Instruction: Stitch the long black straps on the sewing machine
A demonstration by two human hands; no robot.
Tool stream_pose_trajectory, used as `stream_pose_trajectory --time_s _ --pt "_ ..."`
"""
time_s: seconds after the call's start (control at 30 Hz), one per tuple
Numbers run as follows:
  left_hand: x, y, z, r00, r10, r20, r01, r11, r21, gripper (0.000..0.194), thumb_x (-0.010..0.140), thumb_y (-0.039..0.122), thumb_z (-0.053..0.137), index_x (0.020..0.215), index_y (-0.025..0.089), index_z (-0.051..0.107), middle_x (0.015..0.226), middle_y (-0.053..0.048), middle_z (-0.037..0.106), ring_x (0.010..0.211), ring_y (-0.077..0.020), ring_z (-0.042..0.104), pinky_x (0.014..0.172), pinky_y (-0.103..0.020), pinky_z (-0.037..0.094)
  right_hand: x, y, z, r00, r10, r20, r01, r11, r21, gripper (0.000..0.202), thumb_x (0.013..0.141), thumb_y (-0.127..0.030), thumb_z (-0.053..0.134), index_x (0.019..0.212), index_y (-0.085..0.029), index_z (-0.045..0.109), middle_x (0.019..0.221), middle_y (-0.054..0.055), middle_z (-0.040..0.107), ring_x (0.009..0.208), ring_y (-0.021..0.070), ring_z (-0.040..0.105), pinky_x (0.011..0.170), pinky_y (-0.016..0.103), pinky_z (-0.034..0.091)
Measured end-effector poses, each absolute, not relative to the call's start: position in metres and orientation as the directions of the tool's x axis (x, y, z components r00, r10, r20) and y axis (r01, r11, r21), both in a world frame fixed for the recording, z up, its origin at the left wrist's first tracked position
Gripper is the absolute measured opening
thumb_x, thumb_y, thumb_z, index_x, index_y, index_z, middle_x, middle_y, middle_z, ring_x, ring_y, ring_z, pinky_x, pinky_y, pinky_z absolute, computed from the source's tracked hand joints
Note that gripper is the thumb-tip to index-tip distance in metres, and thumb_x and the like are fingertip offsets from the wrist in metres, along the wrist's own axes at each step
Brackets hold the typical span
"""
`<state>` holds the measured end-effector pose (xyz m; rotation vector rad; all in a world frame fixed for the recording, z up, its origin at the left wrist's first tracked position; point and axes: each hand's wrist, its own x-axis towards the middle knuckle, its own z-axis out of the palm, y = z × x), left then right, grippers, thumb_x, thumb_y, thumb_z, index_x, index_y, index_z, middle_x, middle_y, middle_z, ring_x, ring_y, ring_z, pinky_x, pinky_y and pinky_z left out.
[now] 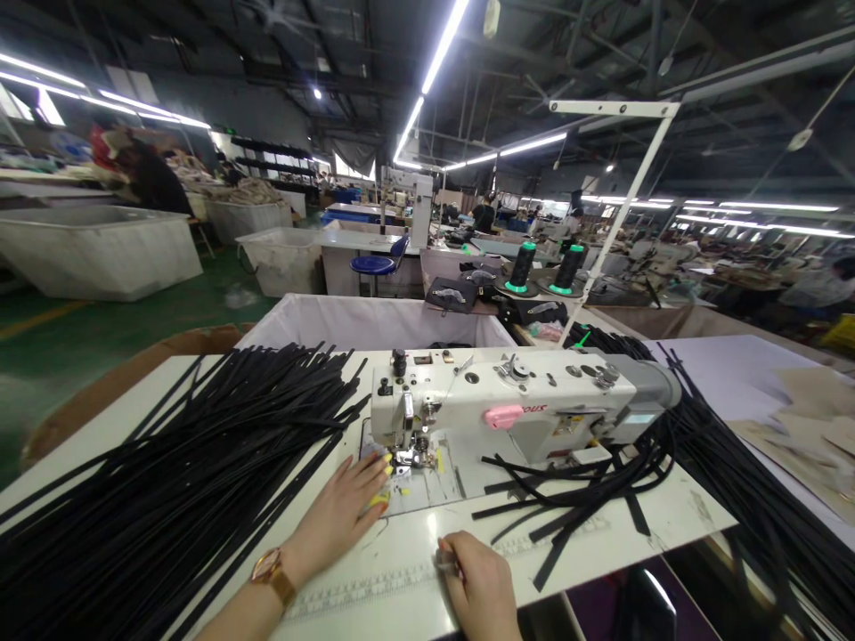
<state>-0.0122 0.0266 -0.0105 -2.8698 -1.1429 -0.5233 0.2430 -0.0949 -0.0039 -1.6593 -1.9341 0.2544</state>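
Note:
My left hand point(351, 494) lies flat on the bed of a white sewing machine point(460, 401), just left of the presser foot point(403, 458). Its fingers are stretched out, with yellow on or at some fingertips. Near the front edge of the table, my right hand point(482, 583) is closed, and a small greyish piece point(447, 563) shows between thumb and fingers; its kind is unclear. Left of the machine a large pile of black straps point(254, 427) is spread out. Several more black strips point(567, 499) lie under and beside the machine's right end.
A printed ruler point(374, 583) runs along the table front. Behind the machine stand a light-lined bin point(387, 322) and two black thread cones point(522, 267) by a white thread stand point(624, 214). More black straps point(748, 481) hang at right. People work farther back.

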Motion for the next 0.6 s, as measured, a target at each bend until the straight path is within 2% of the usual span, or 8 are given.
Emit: stream_pose_trajectory --time_s 0.4,0.6 --pt "-0.0094 0.0251 -0.0055 0.648 0.700 0.301 0.702 -0.702 0.123 0.051 0.098 0.044 0.040 0.144 0.024 0.038 0.148 -0.005 0.042 0.137 -0.0245 0.036 0.113 -0.047 0.028 0.2431 -0.0972 0.0019 -0.073 0.978 0.197 0.851 0.164 -0.499 0.015 0.088 -0.020 0.044 0.085 -0.022 0.058 0.073 0.002 0.066 0.067 0.0168 0.062 0.061 0.026 0.036" --pt "-0.0076 0.0262 -0.0071 0.623 0.713 0.323 0.709 -0.688 0.151 0.048 0.095 0.042 0.046 0.140 0.024 0.044 0.144 -0.005 0.048 0.134 -0.0254 0.039 0.112 -0.048 0.029 0.2424 -0.0965 -0.0014 -0.058 0.979 0.194 0.852 0.150 -0.501 0.018 0.090 -0.023 0.042 0.083 -0.022 0.058 0.072 0.001 0.065 0.067 0.0170 0.062 0.061 0.026 0.036"
